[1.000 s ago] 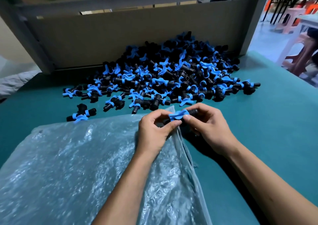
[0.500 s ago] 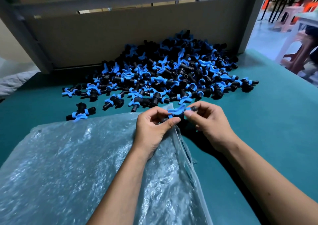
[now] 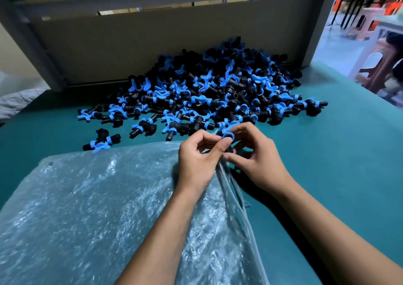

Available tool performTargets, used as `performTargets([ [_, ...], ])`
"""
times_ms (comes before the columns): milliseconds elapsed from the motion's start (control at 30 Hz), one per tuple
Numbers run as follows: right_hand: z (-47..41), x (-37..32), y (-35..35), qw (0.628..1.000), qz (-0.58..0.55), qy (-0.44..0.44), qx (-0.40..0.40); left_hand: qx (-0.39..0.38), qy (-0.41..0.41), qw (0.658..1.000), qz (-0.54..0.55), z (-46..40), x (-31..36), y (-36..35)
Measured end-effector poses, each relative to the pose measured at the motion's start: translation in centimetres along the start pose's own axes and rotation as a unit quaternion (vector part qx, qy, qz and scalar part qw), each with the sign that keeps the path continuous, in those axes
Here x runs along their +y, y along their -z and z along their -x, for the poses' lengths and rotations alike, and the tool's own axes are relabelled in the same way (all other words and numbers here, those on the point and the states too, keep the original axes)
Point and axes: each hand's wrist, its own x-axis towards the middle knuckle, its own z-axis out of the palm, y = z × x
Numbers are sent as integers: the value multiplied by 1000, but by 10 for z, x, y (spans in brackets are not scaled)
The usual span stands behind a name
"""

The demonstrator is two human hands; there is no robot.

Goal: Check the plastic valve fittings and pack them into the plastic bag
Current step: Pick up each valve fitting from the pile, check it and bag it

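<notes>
Since before, we have turned the fitting end-on at frame centre; both grips, left and right, pinch it.

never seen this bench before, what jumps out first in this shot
The big pile of black and blue valve fittings heaped against the cardboard backboard at the far side of the green table. Nearer, the left hand and right hand hold one fitting over the clear plastic bag.
</notes>
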Motion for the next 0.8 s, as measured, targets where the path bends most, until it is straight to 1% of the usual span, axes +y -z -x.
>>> performTargets([
  [67,0,1,4,996,-79,-44,-7,-26,-16,1000,-1,0,8,-1],
  [100,-1,2,5,991,-116,-64,-2,-20,-26,999,-26,0,11,-1],
  [167,-3,3,7,973,-199,-109,40,32,-46,990,-133,2,14,0],
  [200,-4,3,8,956,-252,-135,69,58,-46,973,-216,4,15,1],
  [233,-5,3,10,934,-304,-160,93,70,-35,946,-314,5,16,1],
  [267,-6,4,12,916,-341,-177,112,63,-16,911,-407,6,17,1],
  [300,-7,5,14,907,-358,-187,121,38,0,879,-476,7,18,1],
  [333,-7,5,16,904,-362,-192,122,9,11,858,-514,9,17,1],
  [367,-7,5,16,904,-362,-195,119,-16,20,850,-526,9,15,1],
  [433,-7,5,16,901,-368,-198,119,-43,42,853,-519,6,15,4],
  [467,-7,4,16,898,-374,-197,121,-52,54,863,-500,3,15,6],
  [567,-6,5,14,905,-367,-184,108,-44,102,918,-381,-6,20,14],
  [633,-2,5,13,932,-322,-161,50,-17,100,942,-320,-9,25,17],
  [700,1,0,12,967,-209,-140,-30,9,64,953,-295,-11,32,18],
  [767,5,-8,9,978,-119,-135,-108,20,16,959,-284,-15,43,18],
  [800,4,-14,8,974,-111,-141,-140,13,-13,956,-293,-17,50,18],
])
